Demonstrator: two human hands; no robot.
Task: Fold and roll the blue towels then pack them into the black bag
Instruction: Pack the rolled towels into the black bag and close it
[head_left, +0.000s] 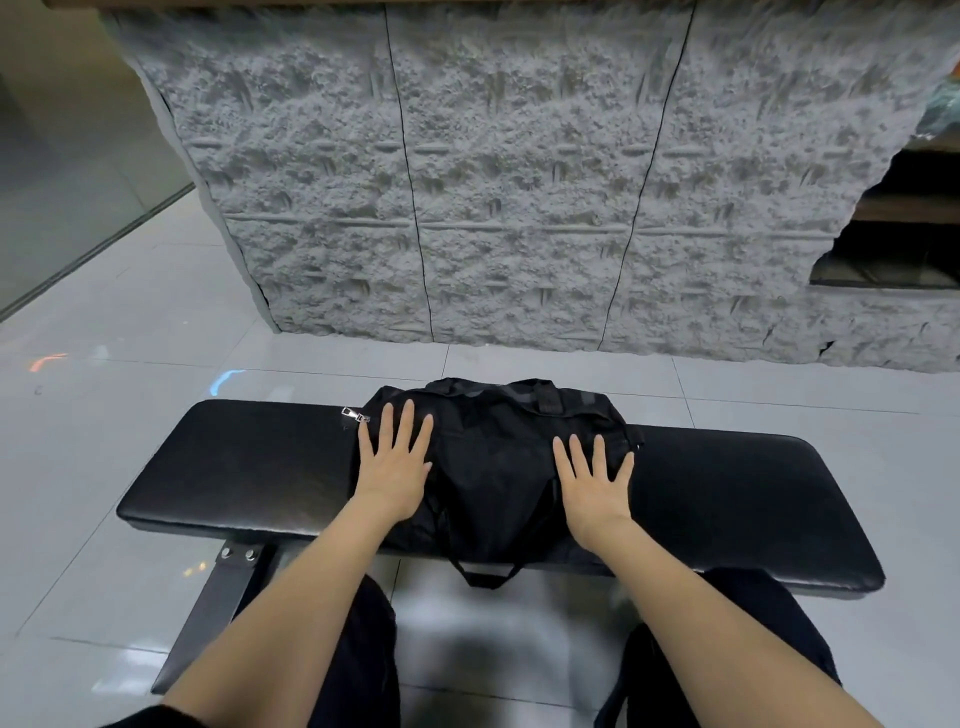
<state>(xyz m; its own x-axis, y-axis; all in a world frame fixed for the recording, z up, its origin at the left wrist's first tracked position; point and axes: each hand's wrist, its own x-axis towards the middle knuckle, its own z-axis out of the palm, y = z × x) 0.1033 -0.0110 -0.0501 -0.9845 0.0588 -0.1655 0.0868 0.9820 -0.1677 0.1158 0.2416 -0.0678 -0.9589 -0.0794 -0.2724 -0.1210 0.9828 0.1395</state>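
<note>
The black bag (493, 467) is blending into the black padded bench (234, 467) beneath it, so its outline is hard to trace, most of all along the edge nearest the person. Its fabric is covering the inside, and what it is holding cannot be told. Both forearms are running out of the picture at the bottom, and the dark-trousered knees below them are partly cut off as well.

The left hand (394, 467) is lying flat, palm down, on the bag's left end, with its fingers straight, spread and pointing away from the person; it is gripping nothing. The right hand (597, 488) is resting in the same way on the bag's right part, a little nearer the person than the left, with its fingers straight and fanned and nothing in its hold.

The bag is lying slack on the bench under both palms, its long axis running from left to right along the bench. A silver zipper pull (355, 414) is sticking out just left of the left hand's fingers. One strap loop (485, 574) is hanging over the bench's near edge between the two wrists. A second strap (545, 400) is lying beyond the fingertips, between the hands.
</note>
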